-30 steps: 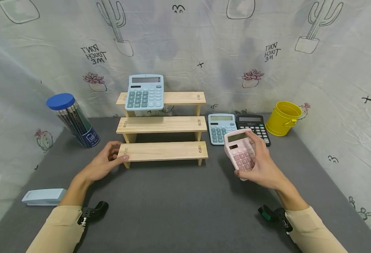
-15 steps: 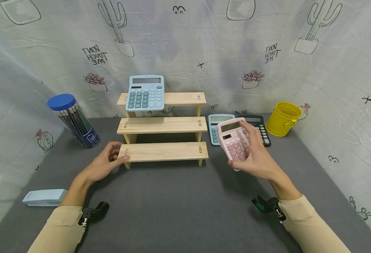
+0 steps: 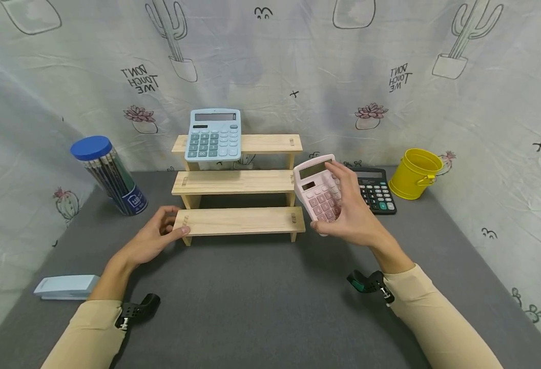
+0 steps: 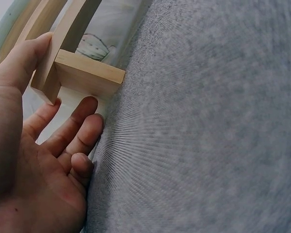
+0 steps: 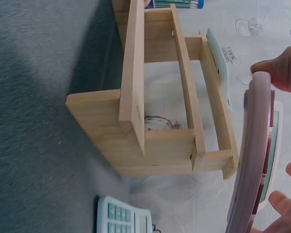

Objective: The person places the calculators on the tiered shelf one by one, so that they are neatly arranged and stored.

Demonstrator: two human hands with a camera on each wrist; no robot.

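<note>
A three-tier wooden stand [image 3: 238, 221] stands at mid-table. My left hand [image 3: 151, 237] pinches the left end of its lowest shelf, the thumb [image 4: 33, 51] on top and the index fingertip at the lower edge. A light blue calculator [image 3: 213, 134] leans upright on the left of the top shelf. Off the stand's right side, my right hand [image 3: 353, 212] grips a pink calculator [image 3: 316, 192] by its top and bottom ends, raised and tilted with its keys facing me. A second light blue calculator [image 5: 120, 216], low in the right wrist view, is hidden behind the pink one in the head view.
A black calculator [image 3: 377, 192] lies at the back right beside a yellow bucket [image 3: 411, 177]. A blue-lidded tub of pencils [image 3: 113, 177] stands back left. A light blue stapler-like case [image 3: 65, 287] rests near the left forearm. Printed cloth [image 3: 270, 66] hangs behind.
My right hand has carried the pink calculator leftward and up, toward the stand's right end, covering the light blue calculator on the table. My left hand keeps its place on the shelf.
</note>
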